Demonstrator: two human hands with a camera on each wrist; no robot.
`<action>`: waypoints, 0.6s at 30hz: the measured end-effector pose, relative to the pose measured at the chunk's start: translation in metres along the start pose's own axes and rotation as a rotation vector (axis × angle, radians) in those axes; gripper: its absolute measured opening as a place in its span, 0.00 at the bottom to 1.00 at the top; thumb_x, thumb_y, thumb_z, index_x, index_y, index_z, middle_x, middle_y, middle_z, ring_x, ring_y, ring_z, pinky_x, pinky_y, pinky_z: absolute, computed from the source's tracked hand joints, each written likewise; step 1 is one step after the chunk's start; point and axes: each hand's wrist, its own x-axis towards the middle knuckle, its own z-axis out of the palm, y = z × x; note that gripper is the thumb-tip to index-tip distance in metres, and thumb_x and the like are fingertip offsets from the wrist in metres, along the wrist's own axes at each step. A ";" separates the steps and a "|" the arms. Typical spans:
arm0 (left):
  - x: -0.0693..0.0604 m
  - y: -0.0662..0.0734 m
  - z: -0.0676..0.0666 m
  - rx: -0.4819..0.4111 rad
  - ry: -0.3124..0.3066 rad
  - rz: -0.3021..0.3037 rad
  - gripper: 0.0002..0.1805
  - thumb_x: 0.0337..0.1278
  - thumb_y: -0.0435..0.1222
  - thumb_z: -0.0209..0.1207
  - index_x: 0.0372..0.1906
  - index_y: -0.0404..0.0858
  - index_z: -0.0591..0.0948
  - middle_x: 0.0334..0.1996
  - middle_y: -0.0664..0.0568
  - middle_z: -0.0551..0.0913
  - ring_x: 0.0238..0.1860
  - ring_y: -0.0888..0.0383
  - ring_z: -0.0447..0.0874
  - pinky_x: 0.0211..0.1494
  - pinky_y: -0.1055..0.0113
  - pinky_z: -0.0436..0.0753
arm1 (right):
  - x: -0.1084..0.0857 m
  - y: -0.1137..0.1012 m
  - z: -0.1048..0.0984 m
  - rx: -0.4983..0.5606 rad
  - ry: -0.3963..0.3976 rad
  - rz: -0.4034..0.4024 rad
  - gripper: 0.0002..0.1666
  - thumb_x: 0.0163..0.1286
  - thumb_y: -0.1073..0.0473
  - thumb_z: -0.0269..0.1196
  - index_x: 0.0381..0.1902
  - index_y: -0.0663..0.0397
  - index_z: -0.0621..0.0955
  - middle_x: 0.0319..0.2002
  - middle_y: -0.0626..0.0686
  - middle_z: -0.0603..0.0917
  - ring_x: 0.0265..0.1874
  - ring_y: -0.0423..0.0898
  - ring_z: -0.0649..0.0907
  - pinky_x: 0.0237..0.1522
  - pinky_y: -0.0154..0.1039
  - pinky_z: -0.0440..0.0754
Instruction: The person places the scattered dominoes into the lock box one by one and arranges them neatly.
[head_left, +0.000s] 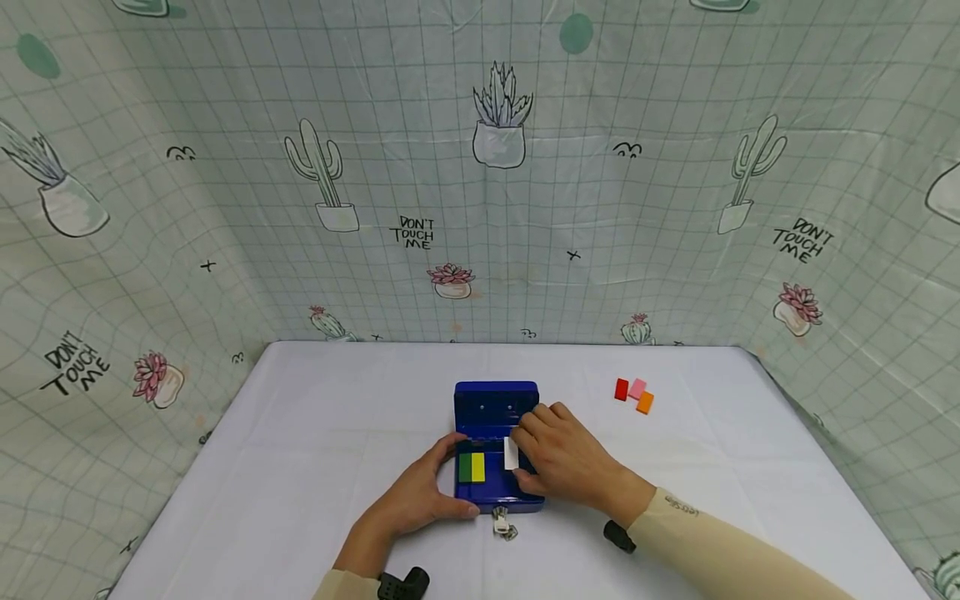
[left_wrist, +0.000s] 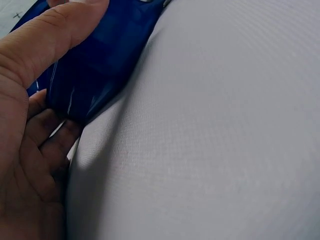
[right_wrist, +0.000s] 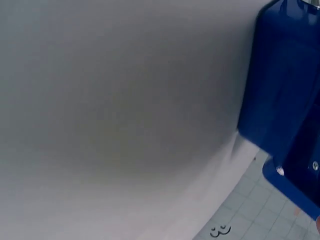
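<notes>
A blue metal cash box (head_left: 495,495) stands on the table with its lid (head_left: 495,407) raised at the back. Inside, a green block (head_left: 465,467) and a yellow block (head_left: 477,467) lie side by side at the left. My left hand (head_left: 412,500) holds the box at its left side, thumb at the front corner; the left wrist view shows the thumb over the blue wall (left_wrist: 95,65) and fingers beneath. Over the right part of the box, my right hand (head_left: 562,458) pinches a white rectangular block (head_left: 511,453). In the right wrist view, the box's outer wall (right_wrist: 280,80) shows, but that hand is almost wholly out of frame.
A small metal padlock (head_left: 501,523) hangs at the box's front, with what looks like keys beside it. Red (head_left: 622,389), pink (head_left: 637,388) and orange (head_left: 645,403) blocks lie at the back right of the white-covered table (head_left: 322,433). A patterned curtain (head_left: 480,200) surrounds it.
</notes>
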 end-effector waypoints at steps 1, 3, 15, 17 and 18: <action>0.000 0.000 0.000 -0.001 -0.001 0.003 0.61 0.39 0.50 0.83 0.81 0.49 0.63 0.80 0.42 0.67 0.80 0.37 0.62 0.79 0.28 0.58 | 0.002 -0.002 0.001 0.001 -0.006 -0.005 0.27 0.70 0.35 0.64 0.50 0.50 0.83 0.41 0.48 0.81 0.43 0.47 0.75 0.47 0.42 0.74; 0.000 -0.001 0.000 -0.004 -0.004 0.000 0.61 0.39 0.50 0.83 0.81 0.50 0.63 0.80 0.42 0.67 0.80 0.37 0.62 0.79 0.28 0.58 | 0.006 -0.005 0.003 0.002 -0.017 -0.015 0.26 0.70 0.34 0.64 0.49 0.50 0.83 0.41 0.47 0.81 0.43 0.47 0.74 0.45 0.41 0.72; 0.002 -0.003 -0.002 -0.022 -0.016 0.013 0.61 0.39 0.49 0.84 0.81 0.49 0.63 0.80 0.42 0.67 0.80 0.38 0.62 0.80 0.31 0.58 | 0.022 -0.018 0.009 -0.006 -0.079 -0.050 0.26 0.68 0.31 0.67 0.44 0.47 0.85 0.37 0.46 0.80 0.40 0.47 0.73 0.42 0.40 0.68; 0.002 -0.004 -0.002 -0.027 -0.020 0.012 0.61 0.40 0.49 0.84 0.81 0.49 0.63 0.80 0.42 0.66 0.80 0.38 0.62 0.80 0.31 0.58 | 0.023 -0.020 0.009 -0.012 -0.100 -0.053 0.27 0.68 0.30 0.67 0.44 0.47 0.86 0.38 0.46 0.81 0.40 0.47 0.73 0.42 0.40 0.68; 0.002 -0.004 -0.002 -0.027 -0.022 0.009 0.61 0.40 0.49 0.84 0.81 0.49 0.63 0.80 0.42 0.66 0.80 0.38 0.62 0.80 0.31 0.58 | 0.023 -0.020 0.010 -0.016 -0.111 -0.055 0.27 0.68 0.30 0.67 0.44 0.46 0.86 0.38 0.46 0.81 0.40 0.47 0.74 0.42 0.39 0.68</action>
